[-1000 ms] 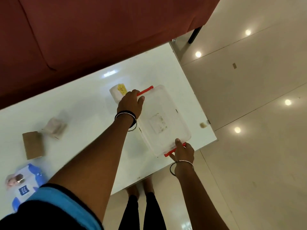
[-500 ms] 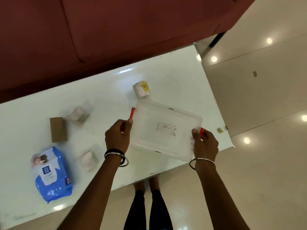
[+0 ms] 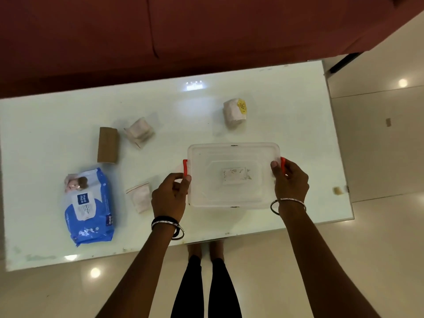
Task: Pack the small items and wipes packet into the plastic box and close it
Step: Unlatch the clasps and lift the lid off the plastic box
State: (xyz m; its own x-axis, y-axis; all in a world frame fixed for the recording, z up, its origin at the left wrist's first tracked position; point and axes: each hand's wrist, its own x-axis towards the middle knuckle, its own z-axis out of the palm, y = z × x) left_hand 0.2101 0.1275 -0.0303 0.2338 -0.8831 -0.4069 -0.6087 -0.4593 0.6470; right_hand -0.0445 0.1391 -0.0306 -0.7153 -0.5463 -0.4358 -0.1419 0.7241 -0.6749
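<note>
Head view looks straight down on the white counter (image 3: 263, 104), and both of my hands are on the plastic box (image 3: 232, 175), which sits with its lid on toward the 3 o'clock side of the counter, close to the near edge. My left hand (image 3: 169, 196) is curled at the box's 9 o'clock end, fingers bent around the red clip (image 3: 185, 167) there, thumb tip against the box wall. My right hand (image 3: 290, 182) is closed on the 3 o'clock end, thumb lying on the lid's edge and the other fingers wrapped over the second red clip (image 3: 283, 165). Whether the clips are latched I cannot tell.

Everything to be packed lies outside the box. The blue wipes packet (image 3: 90, 208) lies flat out at 9 o'clock from the box, near the counter's near edge. A small clear zip pouch (image 3: 140, 197) lies just beside my left hand, on its 9 o'clock side. A brown cardboard piece (image 3: 107, 145) and a pale wrapped bundle (image 3: 138, 132) sit side by side, near each other, at about 10 o'clock from the box. A white roll with a yellow label (image 3: 235, 113) stands apart at 12 o'clock from the box. Beyond the counter's far edge is a dark red sofa (image 3: 206, 31).
</note>
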